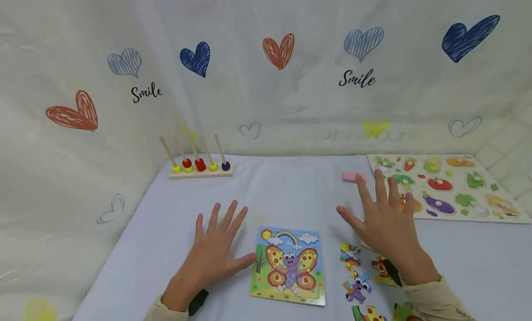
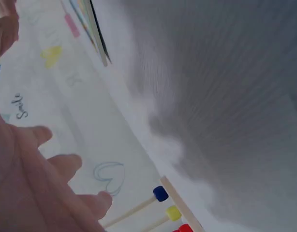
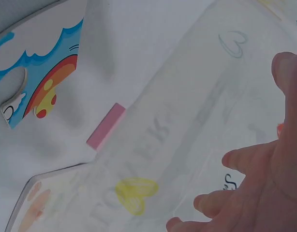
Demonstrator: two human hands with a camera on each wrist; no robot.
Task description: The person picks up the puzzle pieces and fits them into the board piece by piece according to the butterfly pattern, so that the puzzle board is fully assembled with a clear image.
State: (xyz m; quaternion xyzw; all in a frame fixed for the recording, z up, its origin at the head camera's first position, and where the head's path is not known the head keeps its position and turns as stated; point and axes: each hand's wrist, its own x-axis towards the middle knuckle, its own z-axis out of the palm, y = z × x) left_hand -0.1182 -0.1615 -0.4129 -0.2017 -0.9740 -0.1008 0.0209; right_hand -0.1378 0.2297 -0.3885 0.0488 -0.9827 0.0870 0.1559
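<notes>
Hovering with fingers spread and nothing in its grasp, the left hand (image 1: 214,251) hangs above the white cloth-covered table (image 1: 291,187), its thumb tip overlapping, in the head view, the left edge of a square, brightly coloured picture board (image 1: 288,284) showing a purple butterfly with red and yellow wings under a rainbow; whether they touch I cannot tell. That board lies flat on the cloth between the two hands, toward the person. Also released, with its fingers fanned out, the right hand (image 1: 386,224) reaches farther forward, and its index fingertip appears in front of a small pink rectangular block (image 1: 349,177), though the right wrist view shows that block apart from the fingers. Below this hand, to the right of the butterfly board, loose printed jigsaw pieces lie scattered, among them a purple butterfly-face piece (image 1: 358,288) and a rainbow piece (image 1: 350,252). Beyond its fingers, at the far right, lies a large pale board printed with colourful vegetables (image 1: 459,184). At the far left stands a pale wooden counting rack (image 1: 201,174) with five upright pegs bearing yellow, red and dark blue beads, before a white curtain with drawn hearts (image 1: 228,104).
</notes>
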